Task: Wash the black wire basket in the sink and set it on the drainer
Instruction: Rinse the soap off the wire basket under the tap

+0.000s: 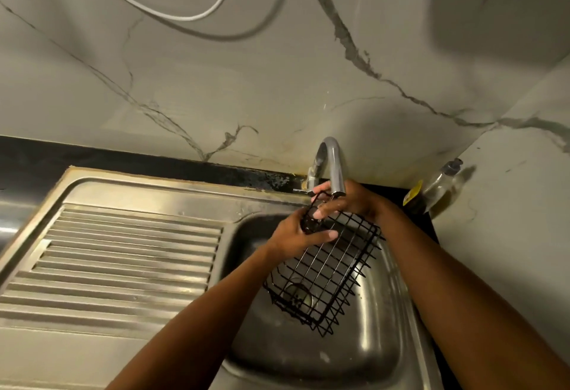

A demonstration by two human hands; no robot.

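Sink bowl [364, 355]: stainless steel, set at the right of the unit; the drain [298, 296] is seen through the wire of the basket.
Black wire basket [333, 269]: held tilted over the sink bowl, its lower end above the drain and its upper end raised under the tap spout; it is not set down on the drainer.
Drainer [123, 254]: ribbed steel surface to the left of the bowl, well apart from the basket; nothing is seen resting on it.
Left hand [296, 238]: grip closed on the upper left end of the basket, the thumb laid across the wires.
Right hand [348, 201]: placed at the upper end of the basket directly below the spout, fingers curled on the top wire; grip judged closed on the basket.
Tap [331, 167]: chrome, curved, its outlet just above the right hand; running water cannot be made out.
Bottle [441, 186]: clear, with a dark cap and yellow label, leaned in the corner to the right of the tap.
Wall [246, 81]: pale marble-patterned panels with dark veins; a white cable [185, 17] is looped across the upper part.
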